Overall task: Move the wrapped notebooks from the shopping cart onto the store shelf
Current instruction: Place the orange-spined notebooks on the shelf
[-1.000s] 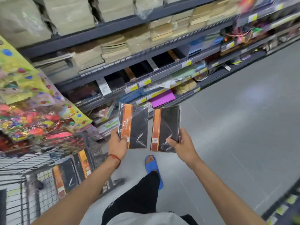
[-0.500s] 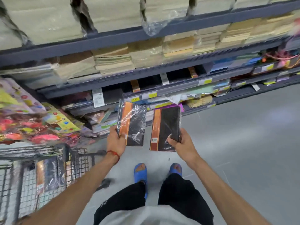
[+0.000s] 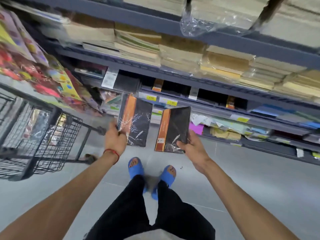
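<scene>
**A:** At your left stands the black wire shopping cart (image 3: pixel 57 134), with more wrapped stock inside, too blurred to count. Your left hand (image 3: pixel 115 141) pinches the bottom corner of a black, orange-spined, film-wrapped notebook (image 3: pixel 138 122).

**B:** Your right hand (image 3: pixel 192 146) grips the second wrapped notebook (image 3: pixel 175 129) at its lower right edge. Both are held in the air before the dark metal store shelf (image 3: pixel 173 76).

**A:** They look light and stiff, but the film is probably slick. Put your thumb across the cover.

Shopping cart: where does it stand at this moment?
Head view: the shopping cart stands at the left edge, left of the left hand, below the colourful packets.
</scene>
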`<state>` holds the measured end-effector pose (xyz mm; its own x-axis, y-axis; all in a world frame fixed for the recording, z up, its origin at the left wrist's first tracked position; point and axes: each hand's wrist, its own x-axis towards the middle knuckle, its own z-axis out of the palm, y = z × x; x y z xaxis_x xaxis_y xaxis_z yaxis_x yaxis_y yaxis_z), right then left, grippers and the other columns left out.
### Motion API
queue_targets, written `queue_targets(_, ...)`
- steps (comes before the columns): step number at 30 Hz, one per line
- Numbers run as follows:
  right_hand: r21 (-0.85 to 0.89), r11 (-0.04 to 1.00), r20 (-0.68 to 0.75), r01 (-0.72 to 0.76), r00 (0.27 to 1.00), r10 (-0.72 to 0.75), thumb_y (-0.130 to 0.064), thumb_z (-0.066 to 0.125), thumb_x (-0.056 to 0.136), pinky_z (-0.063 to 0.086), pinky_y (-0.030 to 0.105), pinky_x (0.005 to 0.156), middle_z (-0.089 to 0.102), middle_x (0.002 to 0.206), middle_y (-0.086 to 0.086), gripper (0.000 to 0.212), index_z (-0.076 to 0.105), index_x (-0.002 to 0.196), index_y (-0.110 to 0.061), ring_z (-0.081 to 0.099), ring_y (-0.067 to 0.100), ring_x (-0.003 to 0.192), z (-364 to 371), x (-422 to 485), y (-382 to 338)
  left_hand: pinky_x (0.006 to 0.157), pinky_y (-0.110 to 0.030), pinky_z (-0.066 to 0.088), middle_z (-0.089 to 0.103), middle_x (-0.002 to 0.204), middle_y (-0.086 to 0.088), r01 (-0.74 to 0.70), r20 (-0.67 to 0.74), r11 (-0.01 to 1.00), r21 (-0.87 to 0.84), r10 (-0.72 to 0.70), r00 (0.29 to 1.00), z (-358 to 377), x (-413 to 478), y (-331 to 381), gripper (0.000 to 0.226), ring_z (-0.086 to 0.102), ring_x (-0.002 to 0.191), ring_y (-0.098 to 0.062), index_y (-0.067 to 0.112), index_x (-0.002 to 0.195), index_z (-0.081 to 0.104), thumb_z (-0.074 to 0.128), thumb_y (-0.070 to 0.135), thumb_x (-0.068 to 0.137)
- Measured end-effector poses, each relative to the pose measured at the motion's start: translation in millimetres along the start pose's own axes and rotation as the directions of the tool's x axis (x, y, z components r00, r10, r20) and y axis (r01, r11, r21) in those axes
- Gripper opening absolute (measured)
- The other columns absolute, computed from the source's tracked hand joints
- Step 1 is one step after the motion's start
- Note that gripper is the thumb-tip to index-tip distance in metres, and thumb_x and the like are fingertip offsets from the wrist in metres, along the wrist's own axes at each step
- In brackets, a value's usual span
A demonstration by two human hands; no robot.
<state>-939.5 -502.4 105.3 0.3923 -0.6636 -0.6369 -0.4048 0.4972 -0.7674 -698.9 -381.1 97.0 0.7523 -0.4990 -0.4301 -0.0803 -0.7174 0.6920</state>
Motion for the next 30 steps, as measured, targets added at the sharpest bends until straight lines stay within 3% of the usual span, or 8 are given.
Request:
queue_targets(4,0.038,0.999,-0.009,0.015,1.000,-0.015,0.005,0.060,0.093,0.052,0.037,0.096,0.070,0.123,0.000,0.048,0.058,0.130,-0.025,0.065,0.022,0.115,5.1,36.8,-6.5,0.070,-0.043,0.049,0.064,0.094,-0.013,-0.007,-0.016,1.000,-0.014,0.006,1.000,-0.7,8.2,0.1,0.018,0.060,0.082,-0.035,0.005,0.110,0.049,0.053,0.005,0.092)
queue_targets(8,0.199,0.979,-0.002,0.040,0.999,-0.040,0.011,0.054,0.094,0.049,0.036,0.100,0.072,0.120,-0.002,0.046,0.058,0.132,-0.015,0.064,0.020,0.116,15.6,76.1,-18.0,0.069,-0.049,0.055,0.066,0.096,-0.010,-0.021,0.004,0.999,-0.050,0.021,1.000,-6.9,19.5,-6.7,0.026,0.063,0.076,-0.035,0.013,0.117,0.050,0.050,0.003,0.093)
queue_targets(13,0.271,0.963,-0.018,0.003,1.000,0.002,0.012,0.052,0.093,0.044,0.048,0.111,0.073,0.119,0.001,0.040,0.059,0.125,-0.012,0.063,0.025,0.120,28.3,115.6,-22.8,0.072,-0.052,0.057,0.070,0.097,-0.009,-0.068,0.022,0.997,-0.035,0.068,0.997,-19.7,38.3,-10.5,0.028,0.066,0.077,-0.034,0.016,0.114,0.054,0.052,0.013,0.086)
queue_targets(17,0.116,0.990,-0.208,-0.078,0.973,0.101,-0.001,0.060,0.097,0.055,0.050,0.096,0.071,0.108,0.001,0.030,0.049,0.120,-0.016,0.067,0.028,0.112,41.6,121.1,-22.0,0.073,-0.052,0.057,0.071,0.096,-0.007,-0.050,0.054,0.998,-0.041,0.052,0.997,-23.6,44.1,-10.6,0.028,0.068,0.078,-0.032,0.018,0.113,0.054,0.053,0.017,0.085)
queue_targets(22,-0.137,0.988,-0.218,0.077,0.970,-0.105,-0.016,0.094,0.058,0.055,0.026,0.087,0.068,0.112,0.001,0.068,0.055,0.112,-0.032,0.065,0.017,0.106,41.4,112.7,-13.4,0.075,-0.052,0.057,0.062,0.080,0.001,-0.025,0.060,0.998,-0.057,0.029,0.998,-25.8,45.4,-7.4,0.021,0.063,0.068,-0.027,0.012,0.112,0.054,0.055,0.009,0.091)
queue_targets(25,-0.296,0.948,-0.224,0.121,0.955,-0.192,-0.027,0.090,0.043,0.050,0.039,0.100,0.056,0.116,-0.002,0.075,0.055,0.107,-0.044,0.054,0.026,0.118,42.9,120.8,-2.8,0.074,-0.054,0.058,0.053,0.073,0.002,0.001,0.056,0.995,-0.098,0.005,0.998,-26.4,48.0,-7.9,0.016,0.054,0.062,-0.021,0.008,0.109,0.053,0.054,0.004,0.093)
queue_targets(28,-0.303,0.946,-0.289,0.116,0.935,-0.207,-0.037,0.089,0.048,0.054,0.044,0.097,0.061,0.113,-0.001,0.070,0.060,0.111,-0.036,0.060,0.025,0.112,42.0,138.6,5.7,0.074,-0.052,0.058,0.059,0.081,-0.001,0.013,0.067,0.991,-0.137,-0.004,0.998,-28.0,53.0,-5.6,0.018,0.056,0.070,-0.023,0.009,0.111,0.054,0.055,0.006,0.093)
queue_targets(30,-0.293,0.948,-0.325,0.121,0.920,-0.218,-0.049,0.084,0.048,0.056,0.044,0.095,0.069,0.109,-0.003,0.068,0.063,0.111,-0.036,0.064,0.023,0.109,41.0,157.4,11.1,0.066,-0.041,0.055,0.054,0.075,0.001,-0.014,0.051,0.991,-0.131,0.021,0.998,-27.1,56.2,-2.6,0.010,0.050,0.066,-0.020,0.007,0.104,0.052,0.056,0.007,0.094)
